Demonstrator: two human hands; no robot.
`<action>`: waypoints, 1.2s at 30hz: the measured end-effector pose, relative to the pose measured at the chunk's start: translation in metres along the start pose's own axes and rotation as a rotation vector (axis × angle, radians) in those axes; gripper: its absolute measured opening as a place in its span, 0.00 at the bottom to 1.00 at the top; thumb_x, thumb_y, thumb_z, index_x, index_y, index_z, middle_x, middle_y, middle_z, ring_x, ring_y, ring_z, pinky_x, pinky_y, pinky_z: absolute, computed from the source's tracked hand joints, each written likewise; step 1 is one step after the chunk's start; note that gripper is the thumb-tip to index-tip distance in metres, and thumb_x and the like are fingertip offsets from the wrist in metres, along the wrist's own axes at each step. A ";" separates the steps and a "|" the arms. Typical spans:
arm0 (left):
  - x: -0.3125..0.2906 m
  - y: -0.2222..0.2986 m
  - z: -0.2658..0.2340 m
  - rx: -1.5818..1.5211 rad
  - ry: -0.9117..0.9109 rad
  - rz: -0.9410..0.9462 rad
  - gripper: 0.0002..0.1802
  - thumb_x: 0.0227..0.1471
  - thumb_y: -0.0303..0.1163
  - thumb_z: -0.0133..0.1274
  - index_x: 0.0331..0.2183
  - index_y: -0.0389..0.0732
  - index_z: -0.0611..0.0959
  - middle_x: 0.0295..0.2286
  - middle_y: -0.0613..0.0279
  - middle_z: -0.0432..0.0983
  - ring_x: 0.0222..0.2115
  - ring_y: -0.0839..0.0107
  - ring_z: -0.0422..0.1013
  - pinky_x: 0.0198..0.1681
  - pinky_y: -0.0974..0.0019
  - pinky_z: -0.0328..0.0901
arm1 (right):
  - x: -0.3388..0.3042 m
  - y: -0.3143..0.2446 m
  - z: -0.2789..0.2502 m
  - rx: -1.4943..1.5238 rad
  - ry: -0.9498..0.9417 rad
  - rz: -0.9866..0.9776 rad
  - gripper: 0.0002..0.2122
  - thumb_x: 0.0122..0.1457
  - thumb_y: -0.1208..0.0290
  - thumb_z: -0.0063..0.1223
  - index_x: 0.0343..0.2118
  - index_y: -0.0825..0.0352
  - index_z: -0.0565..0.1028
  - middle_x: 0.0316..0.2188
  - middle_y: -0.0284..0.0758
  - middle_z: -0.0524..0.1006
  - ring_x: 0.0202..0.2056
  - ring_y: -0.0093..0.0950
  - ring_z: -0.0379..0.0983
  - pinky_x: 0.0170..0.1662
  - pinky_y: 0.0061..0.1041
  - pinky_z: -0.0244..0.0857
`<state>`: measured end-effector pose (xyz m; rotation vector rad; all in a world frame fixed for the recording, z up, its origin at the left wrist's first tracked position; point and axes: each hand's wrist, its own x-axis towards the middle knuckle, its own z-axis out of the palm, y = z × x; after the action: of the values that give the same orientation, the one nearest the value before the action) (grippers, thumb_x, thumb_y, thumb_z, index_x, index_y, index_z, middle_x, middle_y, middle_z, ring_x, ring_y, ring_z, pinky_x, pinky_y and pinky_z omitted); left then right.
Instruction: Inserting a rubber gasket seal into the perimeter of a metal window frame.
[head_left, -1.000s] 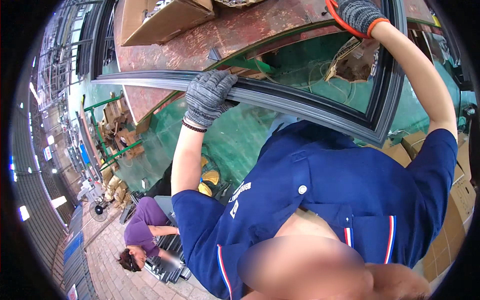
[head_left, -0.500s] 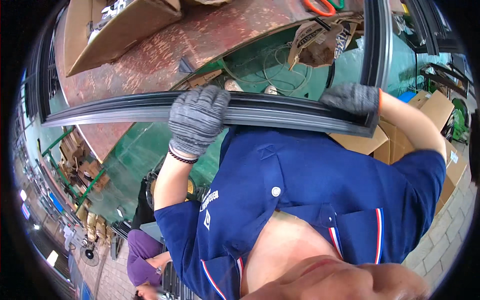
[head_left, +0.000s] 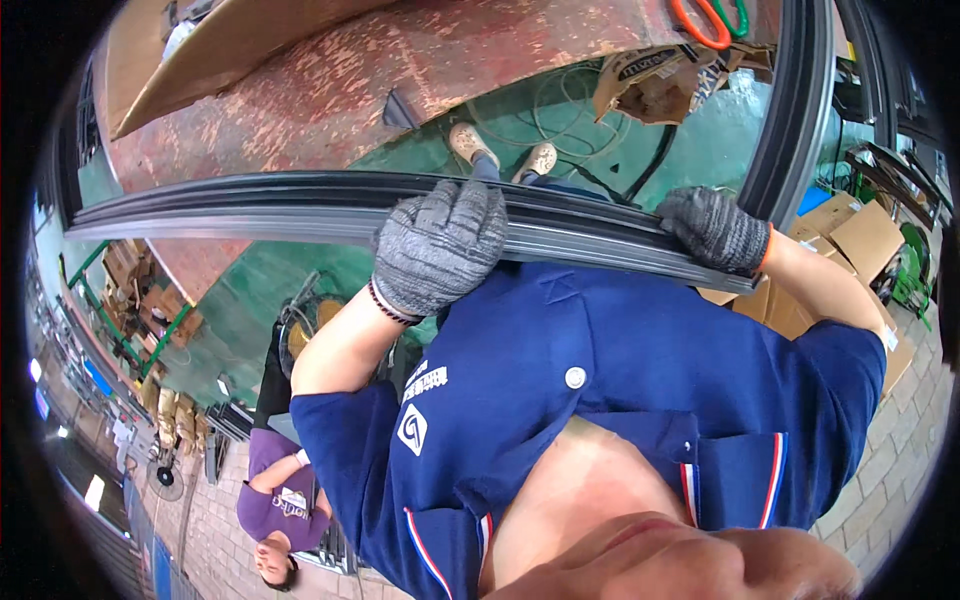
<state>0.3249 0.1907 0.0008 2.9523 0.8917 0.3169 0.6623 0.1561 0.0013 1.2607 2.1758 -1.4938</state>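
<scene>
Looking stiff, smooth and probably unwieldy, the frame (head_left: pixel 590 230) spans the shirt (head_left: pixel 640 340) near the table (head_left: pixel 290 120), left hand (head_left: pixel 440 245) curled over its near side, right hand (head_left: pixel 718 232) clasping by a corner, both sensible holds.

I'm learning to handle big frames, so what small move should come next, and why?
Perhaps slide the left hand leftward along the near rail of the dark frame: it sits around mid-rail, while the right hand is close to the rail's right end, so the long left stretch has no hand on it.
</scene>
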 end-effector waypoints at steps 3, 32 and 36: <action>-0.002 0.000 0.001 0.010 0.026 0.009 0.20 0.34 0.34 0.50 0.36 0.45 0.80 0.35 0.62 0.74 0.34 0.65 0.72 0.31 0.63 0.66 | 0.048 -0.013 0.002 -0.003 0.030 -0.169 0.10 0.56 0.69 0.42 0.32 0.70 0.72 0.28 0.47 0.73 0.31 0.46 0.70 0.36 0.39 0.64; -0.092 -0.144 -0.033 0.196 0.191 -0.133 0.19 0.24 0.49 0.57 0.21 0.47 0.77 0.19 0.65 0.71 0.21 0.63 0.70 0.24 0.60 0.65 | 0.154 -0.067 -0.022 -0.233 0.096 -0.546 0.14 0.59 0.69 0.40 0.44 0.71 0.70 0.39 0.50 0.72 0.40 0.45 0.69 0.45 0.36 0.64; -0.078 -0.108 -0.027 0.217 0.319 -0.132 0.07 0.29 0.40 0.49 0.13 0.49 0.71 0.13 0.69 0.62 0.16 0.69 0.65 0.17 0.62 0.59 | 0.137 -0.076 -0.038 -0.347 0.006 -0.523 0.15 0.58 0.67 0.42 0.42 0.73 0.71 0.38 0.52 0.73 0.38 0.47 0.70 0.44 0.39 0.63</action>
<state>0.1974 0.2372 0.0023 3.0677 1.2218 0.7445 0.5329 0.2510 -0.0124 0.6126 2.7542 -1.1720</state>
